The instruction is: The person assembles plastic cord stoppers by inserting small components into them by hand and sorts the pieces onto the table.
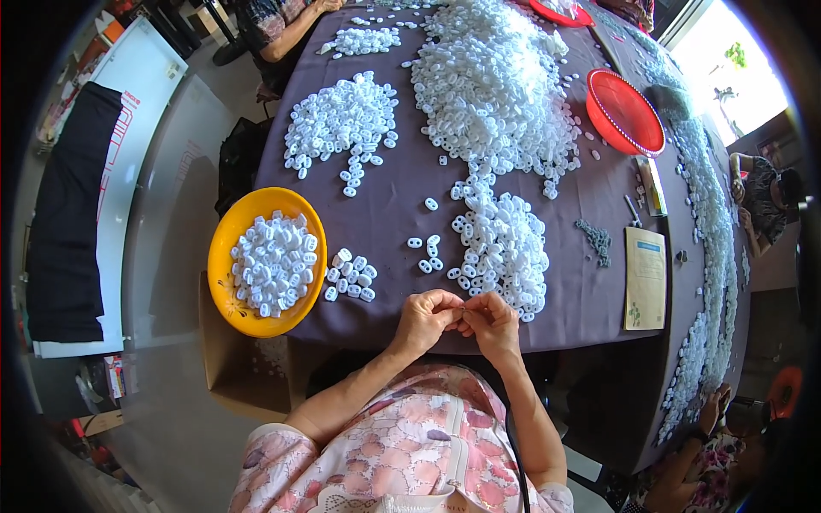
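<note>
Head view: the left hand and right hand meet at the table's near edge, thumbs and fingers pinched together on a small piece, mostly hidden between the tips. Just beyond lies a pile of white two-holed ovals; to the left, a loose cluster sits beside a yellow bowl of similar pieces. Those in the bowl look perhaps finished, though I cannot tell for sure. Farther off, a side heap and a far larger mound suggest that most is left.
</note>
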Demonstrator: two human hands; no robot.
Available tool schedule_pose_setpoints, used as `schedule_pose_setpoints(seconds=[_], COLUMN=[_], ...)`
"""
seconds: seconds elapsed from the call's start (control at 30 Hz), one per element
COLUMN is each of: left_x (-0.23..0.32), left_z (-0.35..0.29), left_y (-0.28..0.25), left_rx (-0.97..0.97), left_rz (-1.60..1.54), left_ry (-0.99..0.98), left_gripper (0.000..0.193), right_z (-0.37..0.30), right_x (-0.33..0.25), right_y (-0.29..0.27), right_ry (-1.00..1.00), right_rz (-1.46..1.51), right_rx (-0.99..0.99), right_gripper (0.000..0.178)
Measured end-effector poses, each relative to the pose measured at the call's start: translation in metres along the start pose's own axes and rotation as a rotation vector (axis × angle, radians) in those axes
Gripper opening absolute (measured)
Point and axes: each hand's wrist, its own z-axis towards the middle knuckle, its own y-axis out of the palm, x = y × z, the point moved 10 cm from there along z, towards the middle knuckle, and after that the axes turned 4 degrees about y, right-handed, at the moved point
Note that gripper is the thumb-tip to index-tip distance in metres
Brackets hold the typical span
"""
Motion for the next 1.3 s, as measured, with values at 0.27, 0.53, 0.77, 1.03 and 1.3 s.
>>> schedule_pose_setpoints(seconds=[0.27, 0.53, 0.77, 1.03, 1.3], left_x=[-0.005, -0.010, -0.018, -0.015, -0.012], left_z=[0.001, -0.001, 0.001, 0.002, 0.011], left_y=[-0.013, -0.042, -0.038, -0.031, 0.002], left_rx=[0.102, 0.226, 0.188, 0.156, 0.078], left_rz=[-0.198, -0.411, -0.465, -0.512, -0.461], left_ry=[-0.006, -0.065, -0.095, -0.149, -0.103], left_gripper=[0.006, 0.019, 0.018, 0.012, 0.010], right_z=[0.002, 0.009, 0.027, -0.003, 0.002], right_x=[-0.009, -0.091, -0.080, -0.105, -0.009], right_y=[0.005, 0.039, 0.046, 0.037, -0.024], right_ry=[-0.064, -0.698, -0.660, -0.830, -0.190], right_rz=[0.027, -0.954, -1.025, -0.897, 0.286], right_rx=[0.032, 0.177, 0.054, 0.231, 0.218], right_gripper=[0.011, 0.021, 0.019, 0.009, 0.013])
